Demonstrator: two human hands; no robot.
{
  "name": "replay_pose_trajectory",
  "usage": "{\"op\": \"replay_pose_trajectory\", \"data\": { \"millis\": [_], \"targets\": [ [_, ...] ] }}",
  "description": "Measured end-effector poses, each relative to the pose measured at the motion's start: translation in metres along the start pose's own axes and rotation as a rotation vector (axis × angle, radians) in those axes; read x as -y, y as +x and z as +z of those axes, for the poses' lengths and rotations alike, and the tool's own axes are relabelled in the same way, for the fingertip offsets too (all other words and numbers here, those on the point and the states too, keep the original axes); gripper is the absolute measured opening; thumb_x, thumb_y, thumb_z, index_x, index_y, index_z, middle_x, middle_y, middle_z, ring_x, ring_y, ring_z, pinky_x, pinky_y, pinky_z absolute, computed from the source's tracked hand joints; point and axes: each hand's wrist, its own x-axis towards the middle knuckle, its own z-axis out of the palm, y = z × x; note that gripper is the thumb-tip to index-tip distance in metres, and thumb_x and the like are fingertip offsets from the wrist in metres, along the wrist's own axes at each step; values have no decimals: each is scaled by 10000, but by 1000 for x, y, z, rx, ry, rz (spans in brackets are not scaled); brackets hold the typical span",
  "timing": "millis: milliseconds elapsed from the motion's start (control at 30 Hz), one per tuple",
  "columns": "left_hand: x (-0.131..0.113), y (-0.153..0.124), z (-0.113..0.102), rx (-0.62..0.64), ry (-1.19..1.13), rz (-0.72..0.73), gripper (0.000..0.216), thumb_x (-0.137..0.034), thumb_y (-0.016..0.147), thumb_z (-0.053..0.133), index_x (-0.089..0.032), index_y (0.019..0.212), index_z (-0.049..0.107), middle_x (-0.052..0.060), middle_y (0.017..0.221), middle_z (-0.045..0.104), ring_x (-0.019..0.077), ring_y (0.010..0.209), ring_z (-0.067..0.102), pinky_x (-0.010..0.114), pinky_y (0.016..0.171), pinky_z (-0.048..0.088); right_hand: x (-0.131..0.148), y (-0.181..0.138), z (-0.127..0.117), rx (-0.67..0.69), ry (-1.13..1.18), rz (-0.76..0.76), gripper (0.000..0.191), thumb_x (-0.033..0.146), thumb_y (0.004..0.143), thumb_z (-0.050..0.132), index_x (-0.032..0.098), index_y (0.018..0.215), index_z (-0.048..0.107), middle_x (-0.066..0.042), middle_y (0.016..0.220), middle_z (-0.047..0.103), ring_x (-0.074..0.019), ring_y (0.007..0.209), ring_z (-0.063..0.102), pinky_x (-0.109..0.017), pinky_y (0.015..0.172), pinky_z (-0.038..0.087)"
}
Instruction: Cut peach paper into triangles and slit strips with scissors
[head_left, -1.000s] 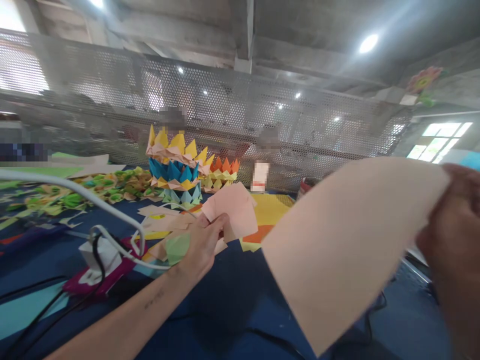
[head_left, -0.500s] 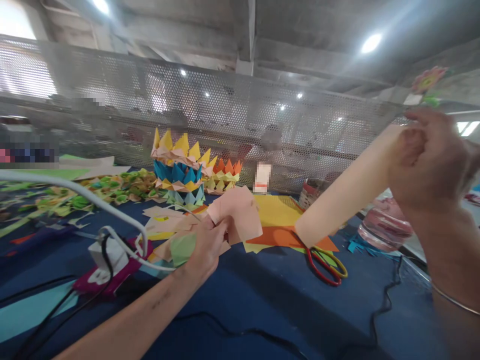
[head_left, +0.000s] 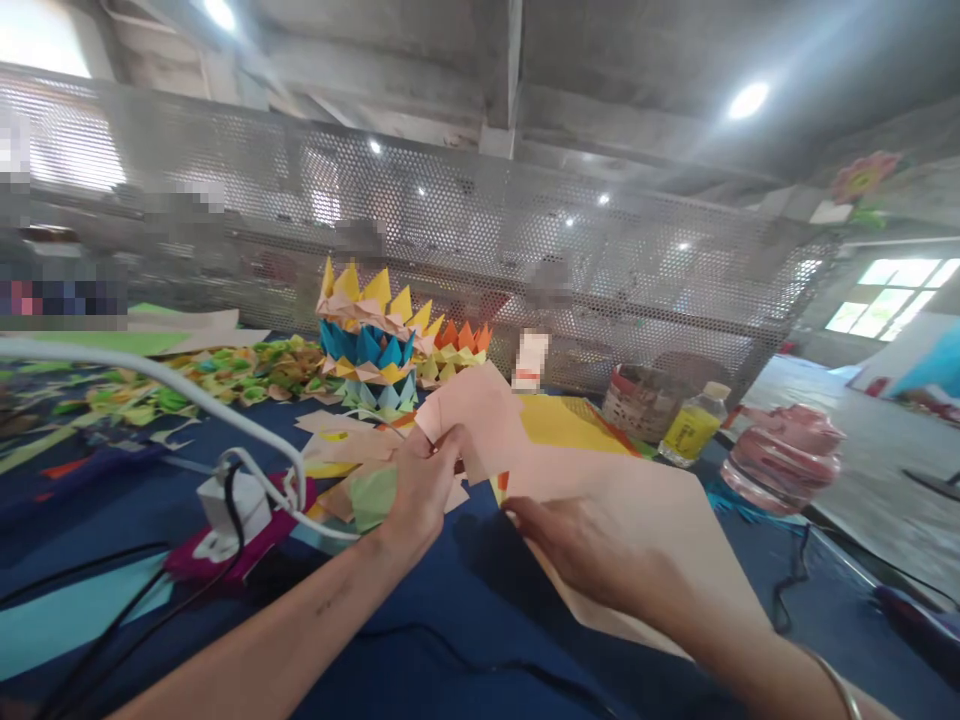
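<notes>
My left hand (head_left: 420, 485) holds up several small pink paper pieces (head_left: 472, 420) above the blue table, with a green scrap (head_left: 373, 497) against its palm side. My right hand (head_left: 581, 545) rests flat on a large pink paper sheet (head_left: 667, 520) lying on the table just right of the left hand, fingers spread toward the small pieces. Yellow and orange sheets (head_left: 559, 422) lie under the far edge of the big sheet.
A stacked paper crown of yellow, blue and pink points (head_left: 367, 345) stands behind the hands, a smaller orange one (head_left: 454, 350) beside it. A white plug with cables (head_left: 232, 500) lies left. A basket (head_left: 637, 400), yellow bottle (head_left: 690, 430) and pink roll (head_left: 780, 455) stand right. Perforated metal screen (head_left: 525, 250) behind.
My right hand has brought the large pink sheet down from the air at upper right and laid it flat on the table, covering the scissors. The left hand has stayed put.
</notes>
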Motion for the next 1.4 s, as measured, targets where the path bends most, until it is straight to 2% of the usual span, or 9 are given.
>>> {"op": "replay_pose_trajectory", "data": {
  "millis": [67,200,367,567,700,867,1100,1233,1400],
  "targets": [
    [-1,-1,1,27,-5,-27,397,-215,694,637,-158,1085,608,78,960,703,192,715,671,260,559,532,2,-6,7,-27,204,56,276,352,945,356,241,1088,565,-56,845,711,-197,759,661,-268,619,417],
    [0,-3,2,85,43,-87,374,-196,694,630,-138,1063,616,79,917,709,172,673,663,238,537,521,-9,-3,12,-282,776,356,366,502,926,280,209,884,496,-29,714,640,-165,654,632,-268,561,473],
    [8,-12,4,241,106,-120,391,-270,686,666,-127,1046,609,65,847,702,162,642,637,238,534,508,-20,7,14,-407,1098,453,418,561,771,539,206,957,423,21,679,558,-153,614,577,-249,493,456],
    [21,-21,5,367,202,-126,281,-248,731,597,-133,987,617,25,727,682,131,553,585,208,472,450,-25,3,21,-308,1112,389,363,499,696,657,197,753,466,13,605,575,-144,564,553,-240,492,414],
    [21,-19,2,442,353,29,219,-204,703,623,-140,911,655,57,813,702,195,729,635,263,613,504,-33,4,26,-379,1008,361,348,478,687,667,209,679,447,47,520,510,-130,496,506,-234,458,374],
    [19,-16,-2,502,367,43,242,-200,691,648,-134,923,669,96,900,710,239,850,650,329,764,510,-32,5,30,-413,973,301,278,393,712,643,201,880,532,11,651,603,-174,610,588,-267,537,443],
    [20,-9,-2,464,302,59,203,-147,676,624,-136,871,679,82,895,716,216,878,646,337,862,470,-23,4,35,-409,830,364,326,260,682,590,198,1000,557,3,663,650,-178,593,593,-281,557,452],
    [20,-8,-2,400,232,-76,261,-220,685,633,-138,931,657,80,889,711,215,849,646,324,788,486,-29,4,36,-443,738,399,371,230,653,584,186,1019,539,60,539,539,-161,532,547,-274,538,431],
    [24,-6,-8,203,527,-75,198,-173,678,615,-158,875,603,106,913,685,239,855,634,297,686,471,-46,3,29,-479,861,399,433,339,710,579,160,1092,480,27,602,589,-181,600,596,-289,562,462]
  ]
}}
